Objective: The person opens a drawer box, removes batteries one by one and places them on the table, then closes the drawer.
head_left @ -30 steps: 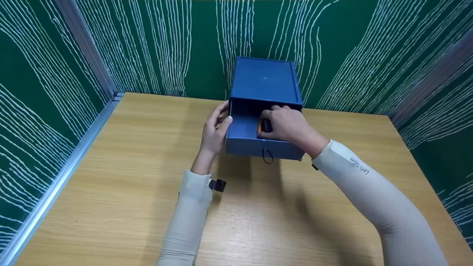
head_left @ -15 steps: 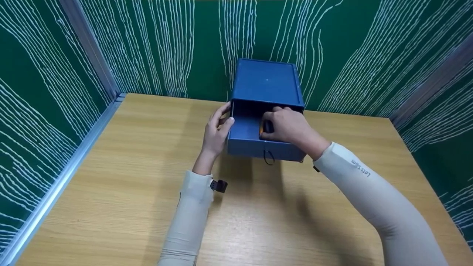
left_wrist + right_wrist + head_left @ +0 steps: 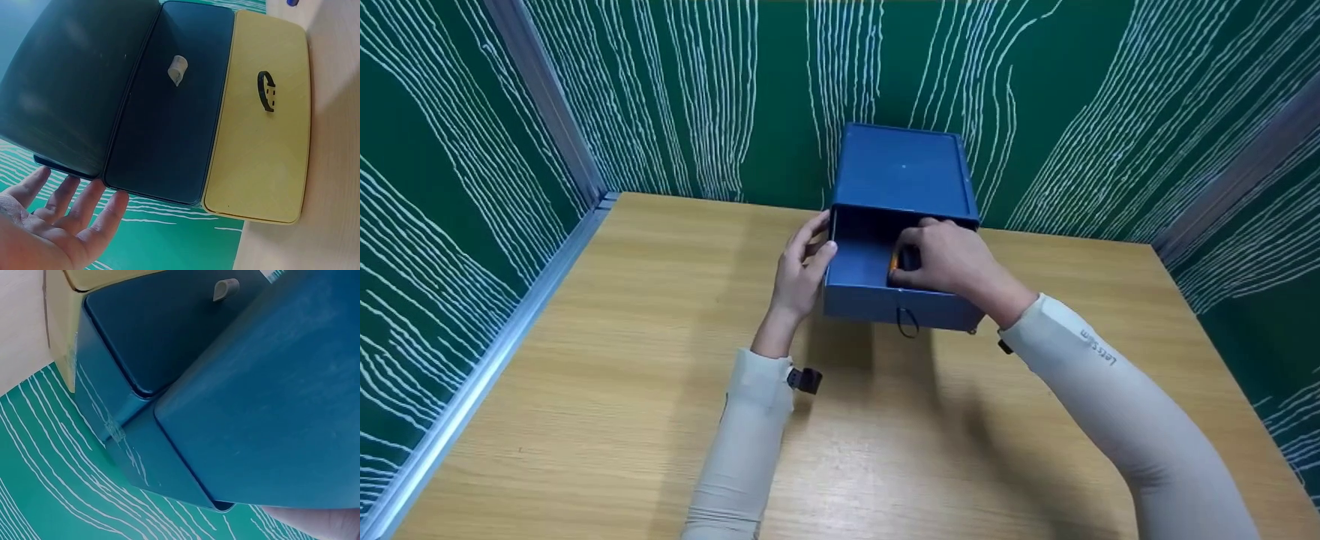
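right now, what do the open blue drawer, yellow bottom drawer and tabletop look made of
Open blue drawer: likely moulded plastic, semi-gloss, judging by its smooth sheen and rounded edges. Yellow bottom drawer: probably plastic too, satin, with a smooth face and rounded corners. Tabletop: wood or wood-look laminate, lightly glossy; grain lines and a bright reflection show.

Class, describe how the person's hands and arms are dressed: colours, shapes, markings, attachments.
The left hand and right hand are ungloved. Pale grey-beige, close-fitting tubes cover both arms: left sleeve, right sleeve. Dark lettering, apparently "Lets Slim", marks the right one. A small black device sits at the left cuff.
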`<state>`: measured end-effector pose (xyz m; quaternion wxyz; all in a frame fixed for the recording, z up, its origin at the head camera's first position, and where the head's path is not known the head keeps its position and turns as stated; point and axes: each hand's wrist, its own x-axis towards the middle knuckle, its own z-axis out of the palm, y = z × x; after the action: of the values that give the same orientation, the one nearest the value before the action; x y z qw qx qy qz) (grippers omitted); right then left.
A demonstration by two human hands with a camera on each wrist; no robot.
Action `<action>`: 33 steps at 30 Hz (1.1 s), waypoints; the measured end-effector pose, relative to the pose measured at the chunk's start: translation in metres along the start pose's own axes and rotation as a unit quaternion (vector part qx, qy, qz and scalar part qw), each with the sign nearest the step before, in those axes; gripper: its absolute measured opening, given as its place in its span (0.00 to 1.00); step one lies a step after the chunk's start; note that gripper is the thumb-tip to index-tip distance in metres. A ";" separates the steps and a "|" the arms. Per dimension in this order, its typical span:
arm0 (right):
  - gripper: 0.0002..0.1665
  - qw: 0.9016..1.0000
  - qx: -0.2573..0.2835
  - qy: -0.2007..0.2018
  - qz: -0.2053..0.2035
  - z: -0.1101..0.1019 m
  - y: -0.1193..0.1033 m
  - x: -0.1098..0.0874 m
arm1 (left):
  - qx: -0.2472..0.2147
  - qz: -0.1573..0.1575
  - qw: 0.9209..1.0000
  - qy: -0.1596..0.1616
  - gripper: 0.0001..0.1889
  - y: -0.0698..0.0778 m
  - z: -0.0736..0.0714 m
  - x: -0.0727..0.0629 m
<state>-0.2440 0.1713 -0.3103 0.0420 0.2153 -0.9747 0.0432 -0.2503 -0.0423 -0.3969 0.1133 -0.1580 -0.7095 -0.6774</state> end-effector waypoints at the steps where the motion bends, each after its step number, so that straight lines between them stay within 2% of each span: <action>1: 0.27 1.000 0.003 -0.002 0.000 0.000 0.000 0.000 | 0.000 -0.001 1.000 0.000 0.29 -0.001 0.000 0.000; 19: 0.25 0.999 0.052 -0.007 -0.003 -0.012 0.005 -0.007 | -0.006 -0.004 1.000 -0.003 0.28 0.000 -0.001 0.000; 33: 0.25 0.997 0.069 0.012 -0.015 -0.028 0.012 -0.018 | -0.010 0.008 1.000 -0.003 0.30 -0.001 -0.001 -0.001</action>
<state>-0.2312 0.1925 -0.2853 0.0391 0.2315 -0.9655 0.1124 -0.2500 -0.0437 -0.3975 0.1147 -0.1665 -0.7021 -0.6828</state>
